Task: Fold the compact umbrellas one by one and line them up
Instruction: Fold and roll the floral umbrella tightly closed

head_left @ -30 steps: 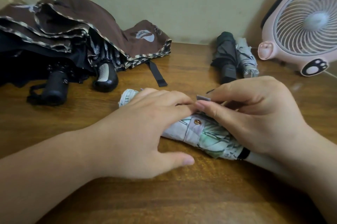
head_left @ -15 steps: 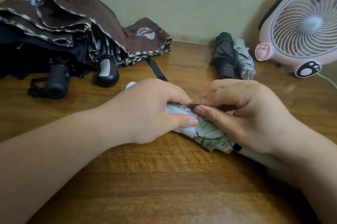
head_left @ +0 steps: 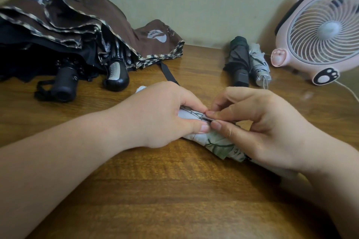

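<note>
Head view: pale leaf-print compact umbrella (head_left: 217, 144) lies rolled on the wooden surface (head_left: 174, 190), near centre, under both hands. Left hand (head_left: 161, 116) grip clamped round the rolled canopy. Right hand (head_left: 258, 128) grip pinched on a small dark strap tab (head_left: 206, 119), right at the left fingertips. Handle end hidden under the right wrist.

Step judged: fastening the strap to lock the roll. Done well, the left hand holds the pleats tight while the right pulls the tab snug and presses it down; fastener itself not visible.

Around:
- Two folded umbrellas, dark grey umbrella (head_left: 240, 58) and silver umbrella (head_left: 259, 65), touching side by side at the back; likely the row to join.
- Pink desk fan (head_left: 320, 32) just right of them, cord (head_left: 347, 89) trailing; may crowd that row.
- Brown umbrella (head_left: 93, 19) and black umbrella (head_left: 29, 52) heaped unfolded back left, loose black strap (head_left: 169, 72) reaching toward the left hand.
</note>
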Available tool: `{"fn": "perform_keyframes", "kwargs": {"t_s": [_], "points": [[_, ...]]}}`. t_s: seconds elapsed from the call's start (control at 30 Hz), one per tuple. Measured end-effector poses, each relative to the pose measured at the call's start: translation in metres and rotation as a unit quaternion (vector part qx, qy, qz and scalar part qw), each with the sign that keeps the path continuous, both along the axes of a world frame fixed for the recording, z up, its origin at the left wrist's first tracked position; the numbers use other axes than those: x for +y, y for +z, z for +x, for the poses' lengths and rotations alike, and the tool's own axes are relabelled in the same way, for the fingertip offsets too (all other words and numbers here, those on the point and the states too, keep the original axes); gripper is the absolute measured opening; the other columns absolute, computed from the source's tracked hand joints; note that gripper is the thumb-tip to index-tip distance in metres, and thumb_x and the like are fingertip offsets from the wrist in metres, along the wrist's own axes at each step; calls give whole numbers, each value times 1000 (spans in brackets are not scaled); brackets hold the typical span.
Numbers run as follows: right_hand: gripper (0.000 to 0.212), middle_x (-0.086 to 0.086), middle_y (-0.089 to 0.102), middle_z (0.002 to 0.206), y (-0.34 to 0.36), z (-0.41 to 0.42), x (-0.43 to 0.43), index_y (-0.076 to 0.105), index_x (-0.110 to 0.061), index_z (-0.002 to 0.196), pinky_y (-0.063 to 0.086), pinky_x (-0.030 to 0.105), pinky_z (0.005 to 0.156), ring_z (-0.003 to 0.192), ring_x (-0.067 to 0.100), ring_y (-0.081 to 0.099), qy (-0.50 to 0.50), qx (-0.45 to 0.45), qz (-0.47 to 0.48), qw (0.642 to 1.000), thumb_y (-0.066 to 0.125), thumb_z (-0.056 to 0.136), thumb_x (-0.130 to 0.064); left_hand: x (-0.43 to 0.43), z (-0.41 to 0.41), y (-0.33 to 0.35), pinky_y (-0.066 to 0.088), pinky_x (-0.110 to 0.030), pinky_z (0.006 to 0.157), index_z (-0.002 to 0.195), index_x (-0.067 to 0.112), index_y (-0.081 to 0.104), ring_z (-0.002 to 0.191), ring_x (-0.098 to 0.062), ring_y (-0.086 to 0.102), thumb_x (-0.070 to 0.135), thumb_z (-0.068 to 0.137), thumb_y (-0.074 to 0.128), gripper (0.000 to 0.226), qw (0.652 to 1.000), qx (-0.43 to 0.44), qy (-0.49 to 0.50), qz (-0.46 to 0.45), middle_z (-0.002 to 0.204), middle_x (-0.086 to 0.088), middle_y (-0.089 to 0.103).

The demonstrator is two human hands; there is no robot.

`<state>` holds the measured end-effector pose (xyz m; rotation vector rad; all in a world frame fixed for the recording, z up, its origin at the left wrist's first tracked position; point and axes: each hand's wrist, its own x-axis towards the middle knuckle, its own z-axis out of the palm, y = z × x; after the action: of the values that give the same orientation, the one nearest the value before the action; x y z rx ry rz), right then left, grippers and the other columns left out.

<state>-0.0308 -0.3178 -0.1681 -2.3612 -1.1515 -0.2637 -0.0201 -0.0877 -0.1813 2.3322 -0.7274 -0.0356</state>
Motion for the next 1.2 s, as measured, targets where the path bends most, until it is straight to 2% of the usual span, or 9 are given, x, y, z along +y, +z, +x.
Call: {"fn": "perform_keyframes", "kwargs": {"t_s": [0.23,0.37,0.5,0.67,0.77,0.9,0.97,1.1,1.2], "points": [[28,-10,63,106,5,-7,-3,77,-22,114,52,27,78,98,13,66,-22,52,-14,998,77,89,-36,3,-3,-1,44,-24,101,120,46,71,109,8,56,63,88,64,37,997,-62,1,49,112,30,67],[55,-20,56,111,10,-14,0,58,-39,120,55,37,80,102,7,61,-77,19,-114,990,69,76,-69,17,-1,1,32,-31,114,130,48,63,123,4,49,91,71,45,75,985,-90,48,138,124,31,62],[72,-28,52,122,10,-19,14,29,-52,133,52,32,88,111,3,57,-183,3,-241,953,58,74,-80,43,4,8,36,-12,96,131,50,60,117,12,46,87,63,66,78,988,-2,109,112,125,35,54],[53,-22,64,109,9,-18,12,50,-43,122,53,32,84,99,5,61,-189,103,-137,967,62,79,-73,55,10,2,45,-27,105,124,47,66,109,8,62,73,60,83,71,971,70,184,-139,112,27,70],[42,-13,73,97,13,-15,17,64,-40,117,54,28,74,80,2,66,-165,254,35,952,75,82,-59,56,14,6,48,-42,107,116,25,73,111,-19,69,57,63,87,63,859,174,189,-443,110,3,77],[43,11,76,106,19,-12,42,74,-22,114,51,37,82,91,21,70,-90,428,184,880,76,80,-47,48,-1,24,45,-51,109,131,2,64,123,-37,64,50,72,80,79,694,329,57,-638,131,-23,67],[46,26,71,117,21,-7,55,73,-8,118,50,42,91,102,36,68,-50,573,218,789,76,83,-38,48,-8,30,49,-50,103,122,0,70,118,-35,68,48,69,85,74,644,331,73,-686,127,-21,70],[53,29,62,103,23,3,89,57,1,136,57,35,59,76,33,69,100,797,232,549,70,95,-29,60,-12,41,57,-42,84,70,6,80,80,-26,76,35,69,77,29,596,291,110,-741,88,-12,76],[58,28,62,103,23,12,109,54,0,138,57,34,57,74,33,69,101,803,225,543,70,95,-35,78,-9,50,57,-32,63,57,9,69,56,-23,68,25,81,72,29,608,276,155,-728,64,-11,65]]}}
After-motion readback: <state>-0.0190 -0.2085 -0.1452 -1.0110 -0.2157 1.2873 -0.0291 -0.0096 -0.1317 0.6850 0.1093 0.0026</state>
